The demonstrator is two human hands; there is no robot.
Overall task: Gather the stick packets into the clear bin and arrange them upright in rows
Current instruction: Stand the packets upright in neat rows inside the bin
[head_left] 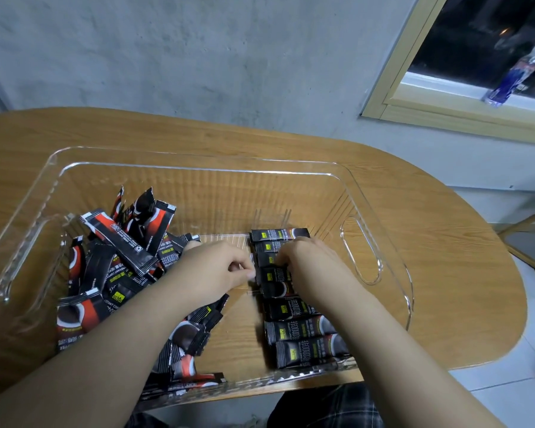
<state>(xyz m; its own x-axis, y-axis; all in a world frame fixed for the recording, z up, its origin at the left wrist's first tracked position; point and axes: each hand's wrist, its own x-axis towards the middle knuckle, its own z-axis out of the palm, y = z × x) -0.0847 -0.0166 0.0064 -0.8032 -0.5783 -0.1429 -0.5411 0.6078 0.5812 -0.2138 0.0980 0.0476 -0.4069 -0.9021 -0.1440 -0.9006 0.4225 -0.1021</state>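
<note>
Eight-odd instant coffee sticks (294, 307) rowed right-of-centre; both hands' curled fingers (241, 267) pinch the row; a nudge may topple it.

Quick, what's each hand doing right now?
Left hand: fingers curled, seemingly holding nothing.
Right hand: fingers curled onto the neat row of black stick packets.

Clear bin (360, 251): transparent, rectangular, cut-out handles in both end walls, sitting around both hands. Stick packets, loose (121, 261): black with red and white print, lying jumbled and tilting every way, left of and under the left hand (217, 270). Stick packets, row (300, 330): lying side by side, running from beyond the right hand (309, 264), beneath it, toward the person.
</note>
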